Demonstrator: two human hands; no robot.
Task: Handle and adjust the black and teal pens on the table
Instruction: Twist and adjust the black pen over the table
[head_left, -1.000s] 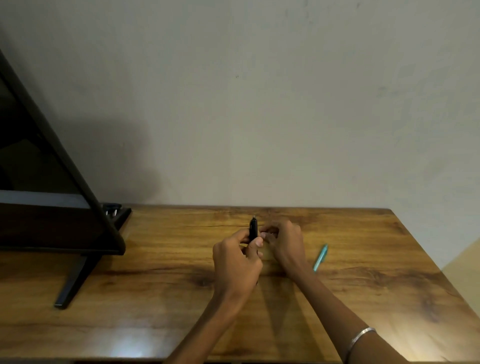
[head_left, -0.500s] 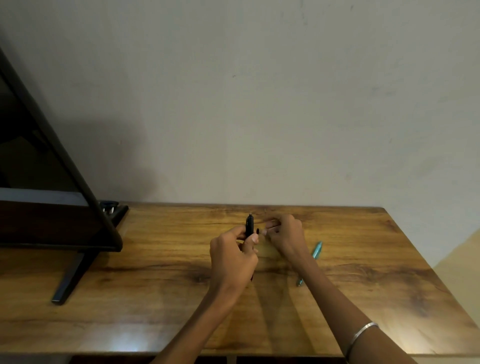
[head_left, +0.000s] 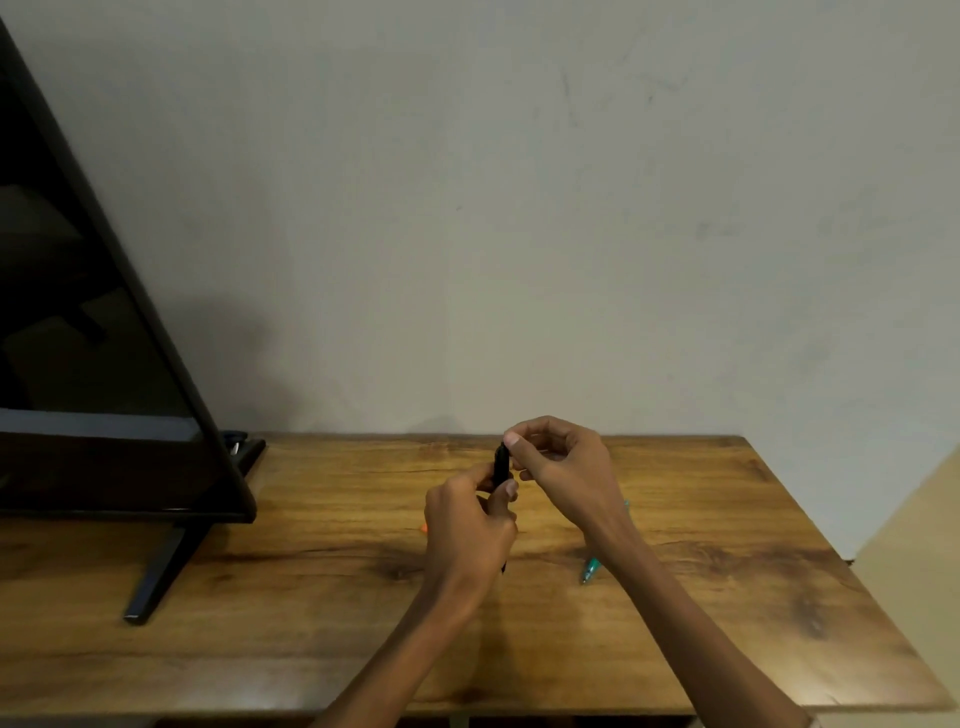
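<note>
Your left hand (head_left: 467, 525) is gripping the black pen (head_left: 501, 465) upright above the table (head_left: 322, 597), fingers curled round its lower barrel. Your right hand (head_left: 563, 467) is pinching the pen's top end. The teal pen (head_left: 591, 570) is lying on the table under your right forearm.

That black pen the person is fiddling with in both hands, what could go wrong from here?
The left hand grips the black pen upright while the right hand works at its top with its fingertips; a small part could slip free and roll across the table. The right forearm hangs over the teal pen, so lowering the arm could nudge it away.
</note>
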